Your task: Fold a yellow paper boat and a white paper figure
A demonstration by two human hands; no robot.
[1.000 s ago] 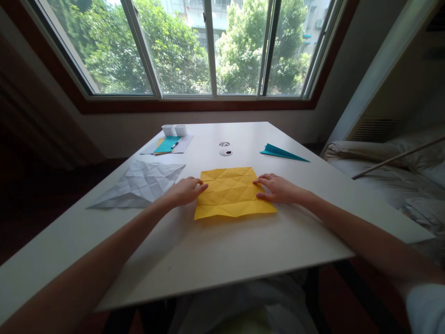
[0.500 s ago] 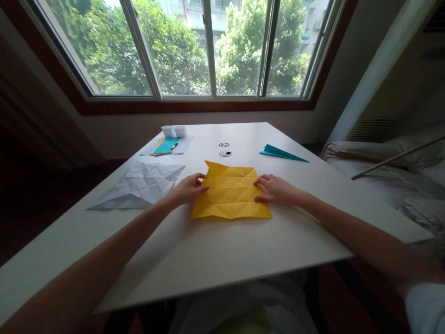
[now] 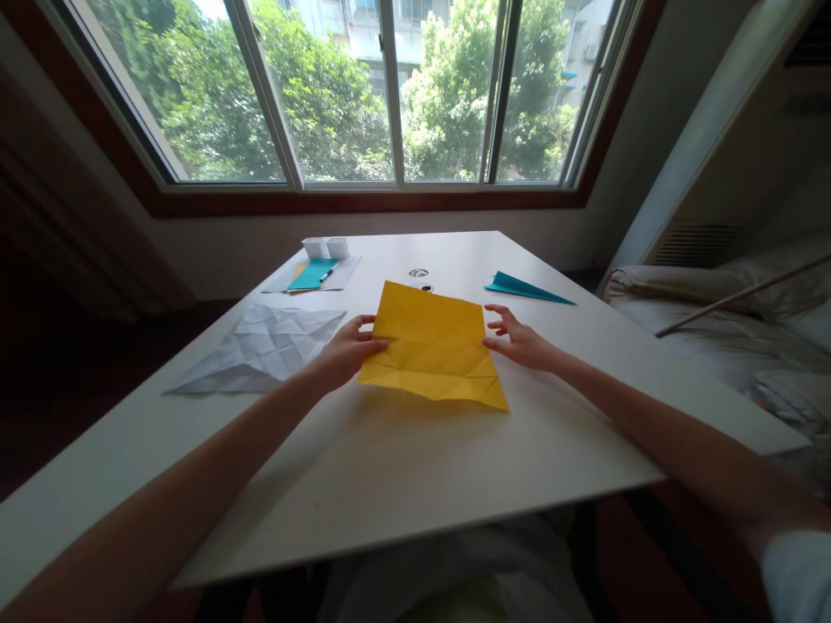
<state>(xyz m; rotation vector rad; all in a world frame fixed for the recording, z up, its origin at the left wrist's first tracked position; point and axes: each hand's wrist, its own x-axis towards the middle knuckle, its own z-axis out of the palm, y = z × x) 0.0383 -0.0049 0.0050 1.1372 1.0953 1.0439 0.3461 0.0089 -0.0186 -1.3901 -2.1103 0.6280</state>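
A creased sheet of yellow paper (image 3: 434, 342) is tilted up over the middle of the white table, its far edge raised and its near edge slightly wavy. My left hand (image 3: 347, 350) pinches it by the left edge, thumb in front and fingers partly hidden behind. At the right edge, my right hand (image 3: 521, 342) has its fingers apart. Its thumb tip is at the paper's edge; whether it touches I cannot tell. To the left of my left hand lies a crumpled white sheet (image 3: 266, 346) with many fold lines.
On the white table (image 3: 389, 484), a teal folded paper plane (image 3: 527, 288) rests at the right. Two small white containers (image 3: 325, 248), teal paper (image 3: 312, 274) and a pen (image 3: 328, 272) are at the back left. Round marks (image 3: 419, 272) show behind the yellow sheet. A window stands beyond.
The yellow paper has risen and tilted, its far edge now covering part of the nearer round mark. My right hand's fingers have come off its surface and spread. My left hand keeps its grip.
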